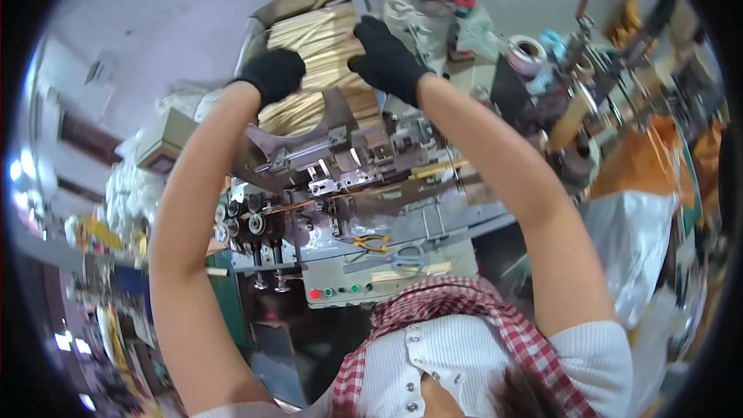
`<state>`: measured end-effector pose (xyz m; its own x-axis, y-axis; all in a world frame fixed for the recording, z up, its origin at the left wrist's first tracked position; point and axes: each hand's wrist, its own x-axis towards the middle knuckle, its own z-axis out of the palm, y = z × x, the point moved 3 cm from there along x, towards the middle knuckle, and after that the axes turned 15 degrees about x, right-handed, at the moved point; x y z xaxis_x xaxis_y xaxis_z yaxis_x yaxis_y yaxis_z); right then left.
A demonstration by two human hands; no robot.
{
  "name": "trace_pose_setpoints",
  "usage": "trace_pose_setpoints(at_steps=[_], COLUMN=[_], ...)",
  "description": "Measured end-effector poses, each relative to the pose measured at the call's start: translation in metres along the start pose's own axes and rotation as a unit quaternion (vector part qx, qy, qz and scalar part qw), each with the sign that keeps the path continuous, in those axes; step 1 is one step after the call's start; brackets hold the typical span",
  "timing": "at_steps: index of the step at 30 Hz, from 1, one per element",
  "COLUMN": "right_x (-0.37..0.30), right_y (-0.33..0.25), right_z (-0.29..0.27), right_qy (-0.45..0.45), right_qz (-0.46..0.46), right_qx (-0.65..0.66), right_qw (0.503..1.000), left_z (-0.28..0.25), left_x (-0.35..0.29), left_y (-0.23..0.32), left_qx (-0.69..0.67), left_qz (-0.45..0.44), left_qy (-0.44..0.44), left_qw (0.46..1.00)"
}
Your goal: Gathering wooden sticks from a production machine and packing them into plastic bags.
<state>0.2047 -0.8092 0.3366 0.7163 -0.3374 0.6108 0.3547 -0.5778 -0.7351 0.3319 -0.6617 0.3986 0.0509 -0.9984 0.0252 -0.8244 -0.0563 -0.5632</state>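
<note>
pale sticks [321, 42] lie stacked in the far bin [250, 39], beyond the machine [340, 164]. our gloved left hand [275, 76] curls at their left side; we cannot tell if it grips any. our right hand [387, 63], at their right, has thumb and fingers parted, empty.

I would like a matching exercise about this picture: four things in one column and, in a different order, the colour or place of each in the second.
Things:
1. Thin sticks
2. Pliers
3. Scarf
4. Right hand

Colours and places:
A. Red and white checks
B. In a black glove, at the right side of the bin
C. Yellow-orange handles, lying near the scissors
D. Pale, heaped inside the bin

Right pairs: 1-D, 2-C, 3-A, 4-B
</note>
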Motion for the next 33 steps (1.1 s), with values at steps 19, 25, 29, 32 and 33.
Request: trace_pose_setpoints(at_steps=[19,25,29,32,33], right_x=[-0.057,-0.075,-0.076,-0.074,-0.073], right_y=[-0.020,-0.004,0.002,0.002,0.003], right_z=[-0.065,-0.069,-0.065,-0.067,-0.068], right_qy=[-0.195,-0.225,-0.206,-0.218,-0.220], right_qz=[-0.132,-0.196,-0.239,-0.208,-0.221], right_qx=[0.027,-0.079,-0.078,-0.080,-0.068], right_qw=[0.972,0.951,0.946,0.950,0.948], left_z=[0.034,0.045,0.048,0.059,0.063], left_x=[0.042,0.071,0.083,0.090,0.087], left_y=[0.038,0.033,0.028,0.024,0.019], left_qx=[-0.258,-0.227,-0.269,-0.241,-0.255], left_qz=[-0.233,-0.192,-0.241,-0.187,-0.215], left_qy=[-0.205,-0.215,-0.177,-0.220,-0.239], left_qw=[0.915,0.930,0.916,0.926,0.912])
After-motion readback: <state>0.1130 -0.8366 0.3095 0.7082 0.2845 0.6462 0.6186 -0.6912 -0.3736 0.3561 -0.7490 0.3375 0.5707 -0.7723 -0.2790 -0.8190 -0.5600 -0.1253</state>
